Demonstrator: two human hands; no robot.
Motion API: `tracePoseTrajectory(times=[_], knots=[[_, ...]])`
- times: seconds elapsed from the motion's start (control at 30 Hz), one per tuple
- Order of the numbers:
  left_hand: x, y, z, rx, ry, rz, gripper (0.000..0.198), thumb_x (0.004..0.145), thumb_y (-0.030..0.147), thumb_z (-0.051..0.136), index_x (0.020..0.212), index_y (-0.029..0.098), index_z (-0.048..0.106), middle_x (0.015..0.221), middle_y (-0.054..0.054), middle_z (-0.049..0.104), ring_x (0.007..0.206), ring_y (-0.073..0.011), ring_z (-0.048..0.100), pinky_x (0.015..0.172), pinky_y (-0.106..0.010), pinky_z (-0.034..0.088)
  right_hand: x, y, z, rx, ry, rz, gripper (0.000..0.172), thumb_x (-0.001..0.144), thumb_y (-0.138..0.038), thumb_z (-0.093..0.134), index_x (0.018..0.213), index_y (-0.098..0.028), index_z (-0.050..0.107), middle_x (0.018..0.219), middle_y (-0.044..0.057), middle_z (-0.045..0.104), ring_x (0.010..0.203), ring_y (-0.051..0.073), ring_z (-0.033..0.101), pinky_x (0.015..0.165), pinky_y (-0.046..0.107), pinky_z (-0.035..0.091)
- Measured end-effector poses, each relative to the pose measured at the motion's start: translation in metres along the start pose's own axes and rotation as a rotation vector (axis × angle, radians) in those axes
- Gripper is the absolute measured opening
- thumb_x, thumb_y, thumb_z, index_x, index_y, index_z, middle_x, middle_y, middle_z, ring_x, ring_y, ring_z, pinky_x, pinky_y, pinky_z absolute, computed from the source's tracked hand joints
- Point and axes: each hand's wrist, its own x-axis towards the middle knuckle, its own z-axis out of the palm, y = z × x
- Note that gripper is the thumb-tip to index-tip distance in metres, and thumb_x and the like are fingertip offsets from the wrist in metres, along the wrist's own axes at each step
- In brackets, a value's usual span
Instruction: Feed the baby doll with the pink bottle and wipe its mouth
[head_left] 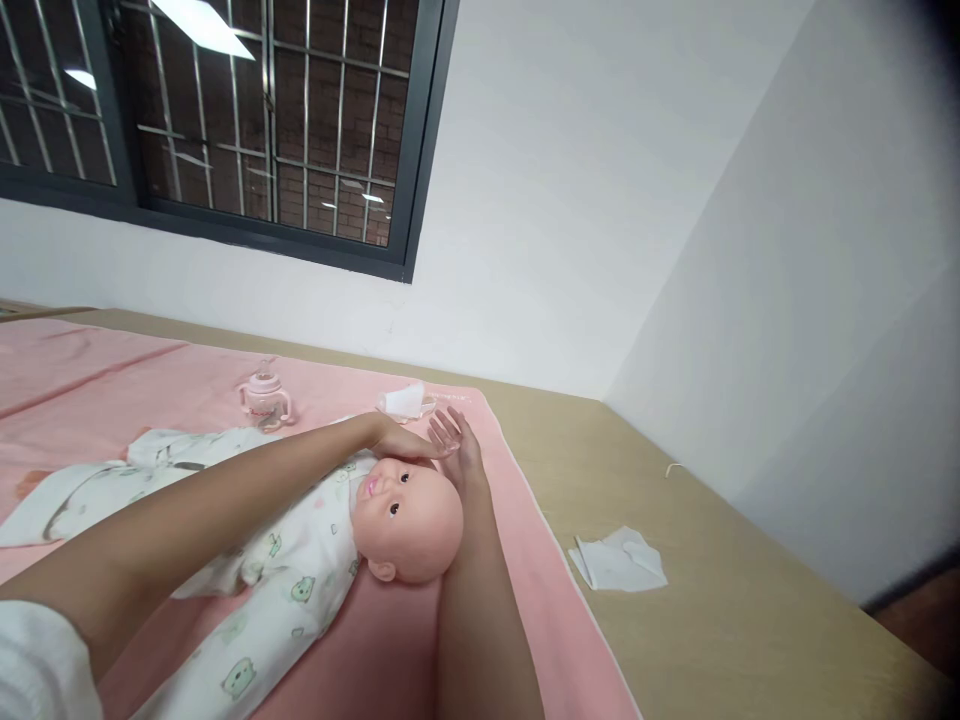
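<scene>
A bald baby doll (416, 520) in a white sleepsuit with green animal prints lies on its back on a pink mat (187, 380). My left hand (409, 438) reaches over the doll's chest to the far side of its head. Its fingers are stretched out to the right, against my right hand. My right hand (461, 445) is past the crown of the head, palm turned left, fingers apart and slightly curled. My right forearm lies alongside the top of the head. Nothing shows held in either hand, though the left fingertips are partly hidden.
A pink two-handled baby bottle (266, 400) stands on the mat beyond the doll. Near my hands lies a small white item (405, 400) with a clear edge. A folded white tissue (619, 560) rests on the wooden surface (720, 620) to the right. Walls and a barred window (262, 110) stand behind.
</scene>
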Motion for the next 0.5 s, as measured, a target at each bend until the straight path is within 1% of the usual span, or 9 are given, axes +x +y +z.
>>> tracePoseTrajectory(times=[0.07,0.13,0.2,0.27,0.33,0.37,0.43,0.5], knots=[[0.003,0.002,0.002,0.008,-0.087,-0.045,0.073,0.075,0.081,0.04,0.104,0.022,0.07,0.114,-0.008,0.07,0.122,-0.0294,0.053,0.1,-0.039,0.045,0.002,-0.005,-0.009,0.039,-0.001,-0.001,0.024,0.081,-0.039,0.063,0.102,-0.026,0.063,0.118,0.005,0.064,0.104,0.017,0.064,0.092,0.031,0.052],[0.006,0.003,0.004,0.019,-0.14,-0.08,0.073,0.075,0.081,0.038,0.104,0.022,0.07,0.111,-0.009,0.07,0.119,-0.0294,0.055,0.096,-0.038,0.047,0.004,-0.005,-0.014,0.038,-0.004,-0.007,0.025,0.08,-0.04,0.064,0.102,-0.027,0.064,0.121,0.005,0.063,0.106,0.017,0.064,0.093,0.031,0.052],[0.008,0.004,0.004,0.036,-0.156,-0.105,0.075,0.076,0.081,0.036,0.103,0.021,0.07,0.107,-0.01,0.072,0.112,-0.0293,0.059,0.092,-0.038,0.049,0.006,-0.001,-0.016,0.009,-0.006,-0.003,0.028,0.079,-0.041,0.064,0.103,-0.027,0.063,0.122,0.005,0.063,0.107,0.017,0.063,0.093,0.032,0.052],[0.007,0.006,0.003,0.058,-0.129,-0.108,0.076,0.077,0.08,0.034,0.102,0.018,0.07,0.103,-0.012,0.072,0.104,-0.0291,0.063,0.088,-0.038,0.05,0.008,0.005,-0.016,-0.024,-0.008,-0.001,0.03,0.078,-0.042,0.065,0.104,-0.027,0.063,0.123,0.006,0.062,0.108,0.018,0.063,0.092,0.032,0.052],[0.002,0.007,-0.001,0.087,-0.041,-0.079,0.074,0.078,0.078,0.035,0.103,0.017,0.068,0.104,-0.013,0.071,0.097,-0.0278,0.065,0.086,-0.038,0.05,0.009,0.009,-0.016,-0.047,-0.004,0.003,0.032,0.076,-0.041,0.067,0.104,-0.027,0.063,0.124,0.006,0.061,0.11,0.018,0.062,0.091,0.032,0.053],[-0.002,0.008,-0.004,0.104,0.031,-0.053,0.072,0.078,0.077,0.037,0.104,0.016,0.067,0.106,-0.013,0.07,0.096,-0.027,0.065,0.086,-0.037,0.05,0.009,0.011,-0.016,-0.052,0.0,0.006,0.032,0.074,-0.04,0.069,0.103,-0.026,0.063,0.124,0.006,0.061,0.11,0.018,0.062,0.09,0.031,0.053],[-0.016,0.007,-0.008,0.143,0.222,0.005,0.066,0.08,0.071,0.043,0.104,0.014,0.064,0.109,-0.014,0.068,0.097,-0.0259,0.063,0.088,-0.035,0.047,0.008,0.013,-0.016,-0.05,0.002,0.016,0.032,0.072,-0.037,0.07,0.102,-0.026,0.064,0.126,0.005,0.059,0.108,0.018,0.062,0.088,0.03,0.054],[-0.036,0.006,-0.007,0.175,0.431,0.056,0.057,0.083,0.065,0.043,0.098,0.014,0.062,0.107,-0.014,0.066,0.098,-0.0248,0.061,0.088,-0.034,0.045,0.008,0.015,-0.016,-0.046,0.0,0.032,0.031,0.071,-0.035,0.072,0.099,-0.024,0.065,0.124,0.005,0.059,0.102,0.018,0.063,0.088,0.031,0.055]])
